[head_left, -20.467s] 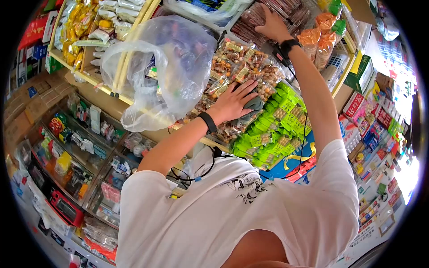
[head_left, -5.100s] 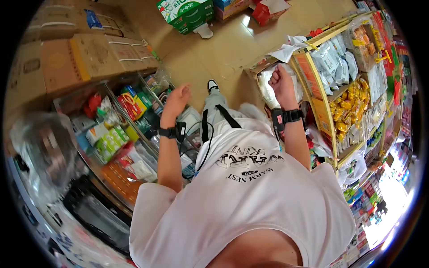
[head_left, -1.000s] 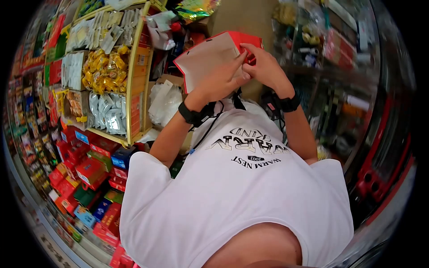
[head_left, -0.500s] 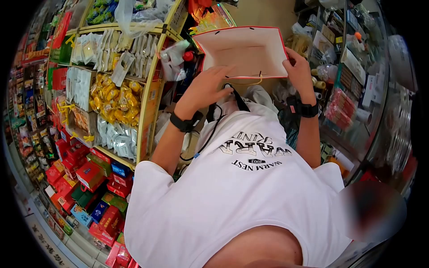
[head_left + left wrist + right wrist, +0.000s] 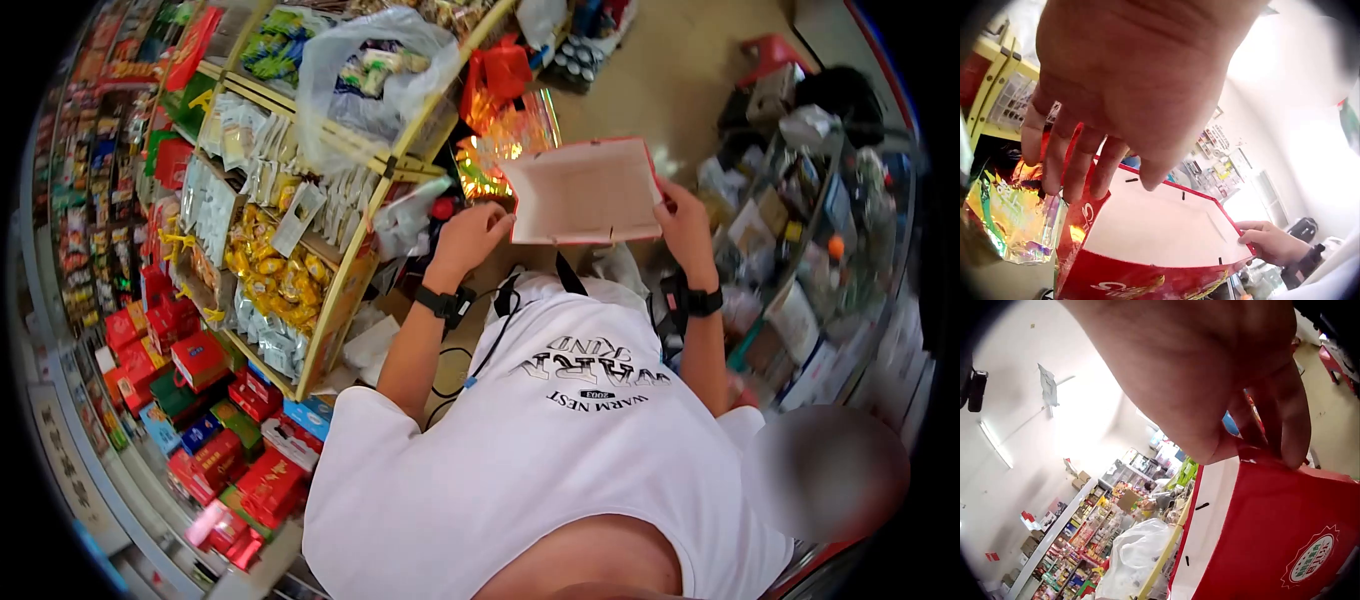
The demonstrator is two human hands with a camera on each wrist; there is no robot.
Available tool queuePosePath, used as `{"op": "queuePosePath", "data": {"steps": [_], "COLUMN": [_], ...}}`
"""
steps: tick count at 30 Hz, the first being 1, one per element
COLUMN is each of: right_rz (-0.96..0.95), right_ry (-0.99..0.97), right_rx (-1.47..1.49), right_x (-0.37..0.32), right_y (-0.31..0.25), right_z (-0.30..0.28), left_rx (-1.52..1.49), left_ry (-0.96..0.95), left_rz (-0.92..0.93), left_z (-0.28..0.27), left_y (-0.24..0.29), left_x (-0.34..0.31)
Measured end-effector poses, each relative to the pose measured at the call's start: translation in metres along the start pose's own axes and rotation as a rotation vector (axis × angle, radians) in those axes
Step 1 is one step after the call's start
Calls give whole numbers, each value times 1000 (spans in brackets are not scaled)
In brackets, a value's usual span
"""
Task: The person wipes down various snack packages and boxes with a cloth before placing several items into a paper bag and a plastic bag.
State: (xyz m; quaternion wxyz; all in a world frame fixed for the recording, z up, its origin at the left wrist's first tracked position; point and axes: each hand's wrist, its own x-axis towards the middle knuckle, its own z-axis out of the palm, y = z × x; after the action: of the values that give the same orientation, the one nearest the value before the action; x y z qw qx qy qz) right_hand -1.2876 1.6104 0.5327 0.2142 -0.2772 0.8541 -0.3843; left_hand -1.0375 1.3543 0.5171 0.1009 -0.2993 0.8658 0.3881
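A red paper bag with a pale inside has its mouth spread wide in front of the person's waist. Thumb and fingers of the right hand pinch its right rim. Beside the left edge is the left hand, fingertips close to the rim; whether they touch it is unclear. The left wrist view shows that hand with fingers extended downward along the bag, thumb near the rim, nothing gripped. In the right wrist view the right hand holds the rim of the bag. Nothing shows inside.
A yellow-framed shelf of packaged goods stands left, with a clear plastic bag on top. Red gift boxes are stacked below. A shiny gold bag lies beyond the paper bag. Cluttered cases line the right.
The hands, close together one second ago, have moved apart, and the bag's mouth has opened. Since half a second ago the left hand has shifted from the near rim to the left edge.
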Motion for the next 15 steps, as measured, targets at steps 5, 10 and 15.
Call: {"op": "queuePosePath", "data": {"steps": [5, 10, 15], "right_rz": [-136, -114, -99], "right_ry": [-263, -338, -402], "right_rx": [68, 95, 65], "right_x": [96, 175, 246], "right_y": [12, 20, 21], "right_z": [-49, -79, -66], "left_rx": [66, 101, -48], "left_ry": [-12, 26, 100], "left_rz": [-249, -333, -519], "left_z": [27, 35, 26], "left_y": [38, 53, 35], "left_x": [78, 129, 155]}}
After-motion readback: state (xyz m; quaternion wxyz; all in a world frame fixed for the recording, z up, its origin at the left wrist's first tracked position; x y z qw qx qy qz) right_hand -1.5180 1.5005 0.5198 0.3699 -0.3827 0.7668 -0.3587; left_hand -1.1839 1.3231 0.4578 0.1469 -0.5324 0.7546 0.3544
